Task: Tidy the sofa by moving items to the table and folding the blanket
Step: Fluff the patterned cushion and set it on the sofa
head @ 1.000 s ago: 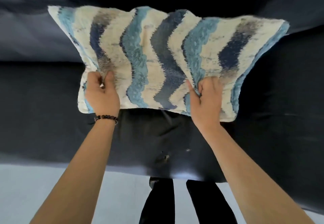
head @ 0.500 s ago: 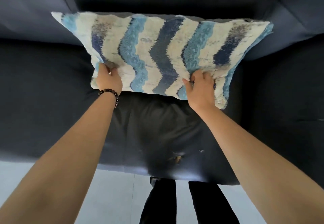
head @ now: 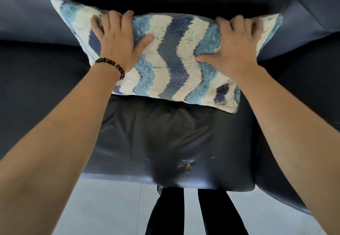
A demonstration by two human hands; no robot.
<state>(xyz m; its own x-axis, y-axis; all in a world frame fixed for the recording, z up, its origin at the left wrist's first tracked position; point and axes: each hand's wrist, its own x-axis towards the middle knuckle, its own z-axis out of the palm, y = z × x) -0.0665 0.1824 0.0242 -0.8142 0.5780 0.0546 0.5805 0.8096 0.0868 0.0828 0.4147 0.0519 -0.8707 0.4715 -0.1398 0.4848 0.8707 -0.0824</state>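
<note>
While the wavy blue-and-cream cushion sits on the dark sofa in the upper centre of the frame, left grip and right grip clasp it, fingers curled over its top edge, thumbs on its face, beaded bracelet on left wrist

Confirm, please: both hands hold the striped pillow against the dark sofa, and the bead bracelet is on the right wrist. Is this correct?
Not quite. The head view shows the bead bracelet on the left wrist, not the right. The rest stands: the left hand and the right hand both hold the striped pillow against the dark sofa.
</note>
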